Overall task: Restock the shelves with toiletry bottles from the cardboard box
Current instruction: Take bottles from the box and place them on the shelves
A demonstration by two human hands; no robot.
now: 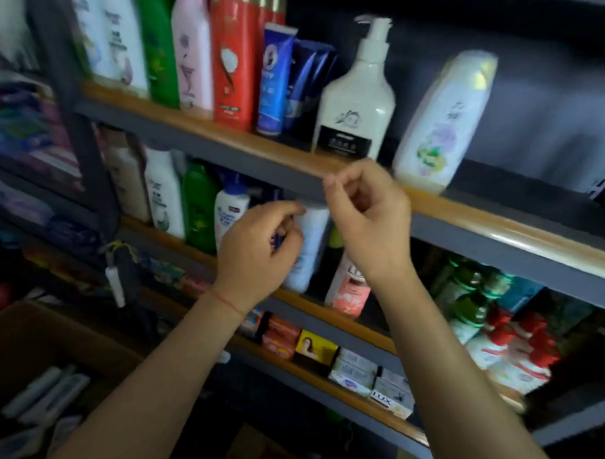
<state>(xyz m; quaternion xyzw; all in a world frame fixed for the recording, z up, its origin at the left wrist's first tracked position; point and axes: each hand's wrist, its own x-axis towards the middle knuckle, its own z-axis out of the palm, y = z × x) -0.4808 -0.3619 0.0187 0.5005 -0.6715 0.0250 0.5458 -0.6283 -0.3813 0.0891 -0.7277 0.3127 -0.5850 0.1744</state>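
My left hand (260,244) hovers with thumb and fingers apart just in front of a white bottle (312,249), which stands on the middle shelf (296,296). Motion blur hides whether the fingers touch it. My right hand (365,213) is beside it at the front edge of the upper shelf (222,129), with its fingers curled in and nothing in them. On the upper shelf stand a white pump bottle (358,100) and a tilted white bottle with a flower label (445,128). The cardboard box (41,341) sits low on the left with white tubes (49,389) inside.
The upper shelf holds a tight row of white, green, pink, red and blue bottles (192,54) on its left, with a dark gap to the right of the flower-label bottle. A pink bottle (351,289) stands behind my right wrist. Soap boxes (368,374) line the lower shelf.
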